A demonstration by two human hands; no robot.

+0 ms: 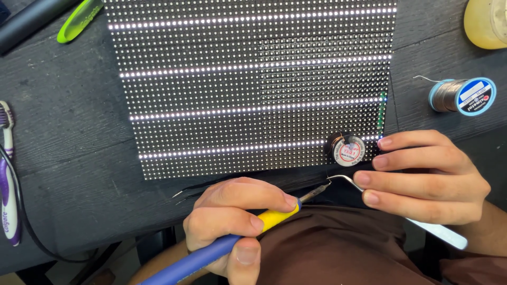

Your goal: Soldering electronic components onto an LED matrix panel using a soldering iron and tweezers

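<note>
- The left hand [232, 219] has its grip closed round a soldering iron [237, 240] with a blue shaft and yellow collar, held like a pen; its thin tip points right, just off the near edge of the tabletop [68, 153]
- The right hand [428, 177] has its grip closed on curved tweezers [346, 179], fingers stretched flat; the bent point meets the iron's tip, though whether they touch or hold a part between them is too small to tell
- Just beyond the tips sits a small round reel [348, 150] on the corner of the lit dot-matrix panel [253, 84]; the panel lies flat, bright rows glowing across it
- To do this well, I judge both wrists should brace against the edge; the hot tip should stay clear of the fingers and the panel face
- Further out: a solder spool [465, 95] at right, a yellowish jar [486, 24] beyond it, a toothbrush [8, 174] at far left, a green-handled tool [79, 21] at top left
</note>
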